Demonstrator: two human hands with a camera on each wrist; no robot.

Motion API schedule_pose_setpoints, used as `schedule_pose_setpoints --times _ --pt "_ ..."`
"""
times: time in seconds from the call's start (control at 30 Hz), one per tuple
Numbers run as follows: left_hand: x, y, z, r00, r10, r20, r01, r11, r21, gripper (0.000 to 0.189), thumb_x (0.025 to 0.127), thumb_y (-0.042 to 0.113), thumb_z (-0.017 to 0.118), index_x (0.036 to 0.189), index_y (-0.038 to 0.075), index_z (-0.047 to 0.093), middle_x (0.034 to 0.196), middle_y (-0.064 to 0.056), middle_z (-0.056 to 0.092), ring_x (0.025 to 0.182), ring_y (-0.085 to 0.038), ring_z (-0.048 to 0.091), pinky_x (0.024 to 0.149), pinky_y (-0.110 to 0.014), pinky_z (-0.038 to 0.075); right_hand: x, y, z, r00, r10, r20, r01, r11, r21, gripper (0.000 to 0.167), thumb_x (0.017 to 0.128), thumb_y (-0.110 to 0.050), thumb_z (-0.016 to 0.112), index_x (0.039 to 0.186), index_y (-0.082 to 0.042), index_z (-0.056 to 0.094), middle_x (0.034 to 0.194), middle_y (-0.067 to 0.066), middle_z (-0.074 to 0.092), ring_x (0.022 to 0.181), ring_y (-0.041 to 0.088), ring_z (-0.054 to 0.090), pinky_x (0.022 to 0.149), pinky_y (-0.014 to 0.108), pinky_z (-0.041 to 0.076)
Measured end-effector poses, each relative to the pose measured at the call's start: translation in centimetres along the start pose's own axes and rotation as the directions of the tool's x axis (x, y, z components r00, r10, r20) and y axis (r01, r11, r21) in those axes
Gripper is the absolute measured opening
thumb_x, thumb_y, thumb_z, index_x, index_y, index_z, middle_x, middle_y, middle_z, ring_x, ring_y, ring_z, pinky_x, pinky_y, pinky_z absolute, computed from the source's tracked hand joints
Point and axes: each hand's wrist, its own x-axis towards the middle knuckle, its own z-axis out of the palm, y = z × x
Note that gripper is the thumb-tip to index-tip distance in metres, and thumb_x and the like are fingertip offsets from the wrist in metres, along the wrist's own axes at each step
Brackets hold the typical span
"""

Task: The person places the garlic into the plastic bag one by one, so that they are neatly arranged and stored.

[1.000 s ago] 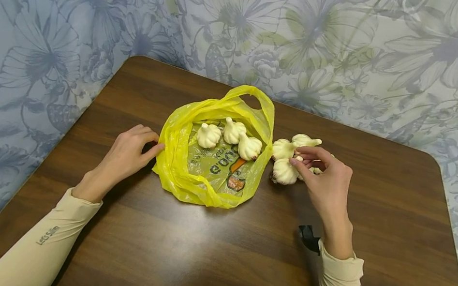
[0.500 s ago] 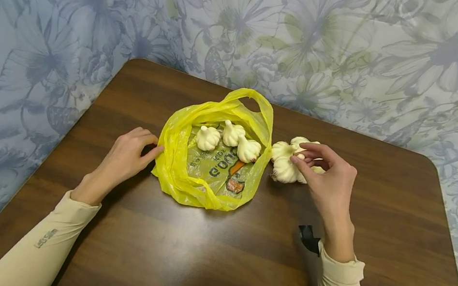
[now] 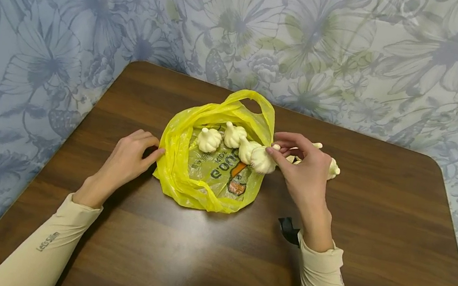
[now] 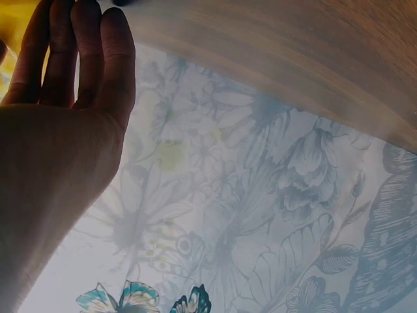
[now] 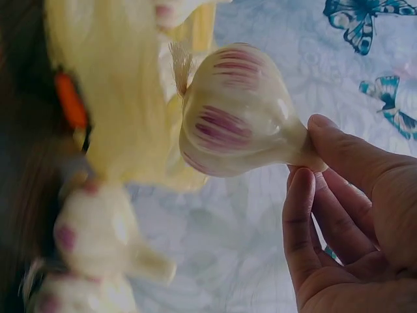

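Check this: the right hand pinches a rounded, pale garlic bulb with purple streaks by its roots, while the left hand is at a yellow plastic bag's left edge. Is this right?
Not by its roots: the right wrist view shows the right hand pinching the garlic bulb by its narrow neck. The left hand is at the left edge of the yellow bag.

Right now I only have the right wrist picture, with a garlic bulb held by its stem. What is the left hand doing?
Observer: The left hand touches the left side of the yellow bag.
Visitor: I can't see into that. What's lying inside?
Observer: Three garlic bulbs, by the head view.
Visitor: And is its top open or closed?
Observer: Wide open, facing upward.
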Motion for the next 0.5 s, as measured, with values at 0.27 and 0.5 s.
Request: schedule_pose_setpoints --times 0.27,0.5 --pt "0.1 -0.1 0.0 1.000 0.005 0.002 -0.005 1.000 0.003 0.014 0.096 0.016 0.078 0.092 0.003 0.075 0.087 -0.009 0.071 0.080 -0.024 0.057 0.071 -0.040 0.048 0.9 -1.7 3.1 0.998 -0.057 0.026 0.055 0.996 0.070 0.026 0.083 -0.005 0.090 0.106 -0.003 0.080 0.090 0.007 0.078 0.080 0.016 0.070 0.075 0.020 0.056" --pt "0.1 -0.2 -0.1 1.000 -0.005 0.005 0.005 1.000 0.009 0.014 0.095 0.015 0.079 0.092 0.002 0.075 0.088 -0.010 0.072 0.082 -0.025 0.059 0.072 -0.042 0.050 1.7 -2.7 5.8 0.994 -0.077 0.074 0.070 0.994 0.088 0.023 0.086 -0.010 0.088 0.107 -0.004 0.080 0.091 0.005 0.078 0.081 0.014 0.070 0.075 0.026 0.058"
